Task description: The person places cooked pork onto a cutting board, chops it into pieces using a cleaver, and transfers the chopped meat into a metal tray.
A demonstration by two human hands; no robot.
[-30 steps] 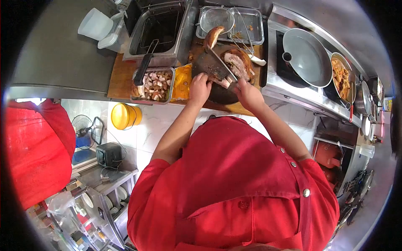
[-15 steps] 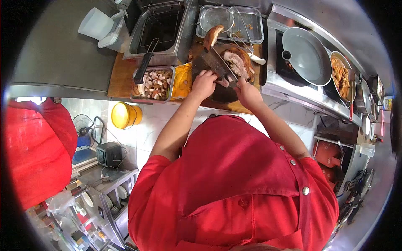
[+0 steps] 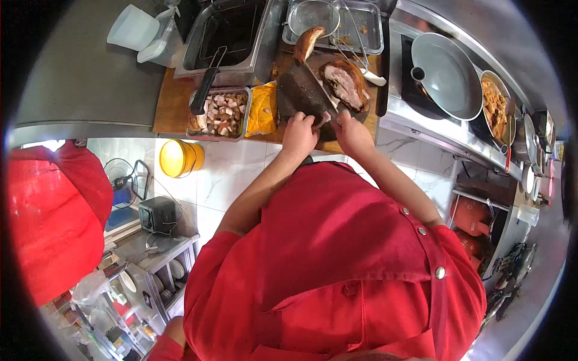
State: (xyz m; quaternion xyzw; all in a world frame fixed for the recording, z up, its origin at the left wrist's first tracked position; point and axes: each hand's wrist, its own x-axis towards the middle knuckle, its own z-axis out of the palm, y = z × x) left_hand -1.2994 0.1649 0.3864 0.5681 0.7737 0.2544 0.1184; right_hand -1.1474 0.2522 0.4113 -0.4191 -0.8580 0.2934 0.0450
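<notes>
My right hand [image 3: 354, 132] is closed around the handle of a knife [image 3: 320, 83], whose blade points away from me over a dark round cutting board [image 3: 292, 99]. Close by on the left, my left hand [image 3: 300, 133] has its fingers curled on a small piece of meat [image 3: 323, 120] at the near edge of the board. Right of the blade lies a large chunk of roasted meat [image 3: 344, 85], its pale cut face showing. A browned slice [image 3: 308, 44] sits beyond the blade tip.
A steel tray of diced meat [image 3: 226, 115] and a yellow packet [image 3: 262, 108] lie left of the board. Behind are a fryer [image 3: 259, 57] and a tray with a strainer [image 3: 376, 36]. A wok [image 3: 445, 75] stands right. A person in red [image 3: 54, 216] is at left.
Both hands have drawn slightly nearer to my body, and the meat piece at the left fingers has come with them. The knife blade has shifted a little left of the large chunk.
</notes>
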